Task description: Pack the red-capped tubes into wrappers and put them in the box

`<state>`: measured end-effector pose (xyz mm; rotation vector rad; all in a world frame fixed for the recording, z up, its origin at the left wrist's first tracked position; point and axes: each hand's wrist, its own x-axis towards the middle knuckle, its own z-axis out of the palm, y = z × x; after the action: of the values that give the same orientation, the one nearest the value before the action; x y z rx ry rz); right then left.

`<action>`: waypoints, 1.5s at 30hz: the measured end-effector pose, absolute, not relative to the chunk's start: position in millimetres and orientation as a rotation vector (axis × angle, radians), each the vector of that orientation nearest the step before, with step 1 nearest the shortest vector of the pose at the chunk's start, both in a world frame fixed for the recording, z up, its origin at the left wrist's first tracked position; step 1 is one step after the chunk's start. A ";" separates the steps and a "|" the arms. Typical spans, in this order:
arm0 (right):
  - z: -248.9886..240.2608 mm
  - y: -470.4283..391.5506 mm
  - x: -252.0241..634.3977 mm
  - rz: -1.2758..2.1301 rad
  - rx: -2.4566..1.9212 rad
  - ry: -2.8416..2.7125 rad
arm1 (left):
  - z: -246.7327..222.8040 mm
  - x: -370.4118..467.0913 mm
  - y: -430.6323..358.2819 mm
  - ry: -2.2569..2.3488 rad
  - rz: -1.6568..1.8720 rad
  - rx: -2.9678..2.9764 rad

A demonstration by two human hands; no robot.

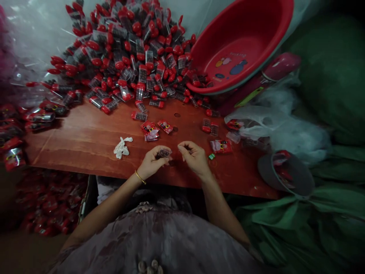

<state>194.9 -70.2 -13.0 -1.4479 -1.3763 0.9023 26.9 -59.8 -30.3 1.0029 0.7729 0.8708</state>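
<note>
My left hand (pixel 154 161), with a gold bangle at the wrist, is closed around a small clear plastic case (pixel 164 152) with dark contents. To its right, a small gap away, my right hand (pixel 194 158) has thumb and forefinger pinched together; whatever they hold, if anything, is too small to make out. Just beyond the left hand lie printed red cards (pixel 149 130) in a small stack, with another red card (pixel 165 126) beside them. A tiny green packet (pixel 211 156) rests right of the right hand, near more red packets (pixel 221 146).
A big heap of red-capped clear cases (pixel 139 49) covers the back of the wooden table (pixel 85 148). At the back right a red basin (pixel 242 34) leans tilted. Crumpled white tissue (pixel 122 147) lies left. A grey container (pixel 273 173) stands at the right edge, by plastic bags (pixel 296 129).
</note>
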 end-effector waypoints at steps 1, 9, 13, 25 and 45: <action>-14.5 -68.3 194.6 1.017 -1.416 -1.287 | -30.0 25.4 -59.3 0.764 0.876 0.997; 0.4 -69.3 172.5 0.863 -1.329 -1.517 | -41.5 32.0 -57.9 0.780 0.942 0.980; 8.0 -70.7 168.2 0.670 -1.254 -1.862 | -40.8 33.3 -58.4 0.783 0.987 1.007; 6.6 -77.4 172.3 0.875 -1.305 -1.646 | -42.2 36.8 -62.0 0.716 0.965 0.946; 39.1 -65.7 168.9 -0.224 -1.327 -2.690 | -52.5 35.1 -61.5 0.869 1.100 1.156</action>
<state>168.9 -65.7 39.1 -1.3270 -2.6902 -0.2244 35.1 -61.5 -52.5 1.1565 0.8689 1.1004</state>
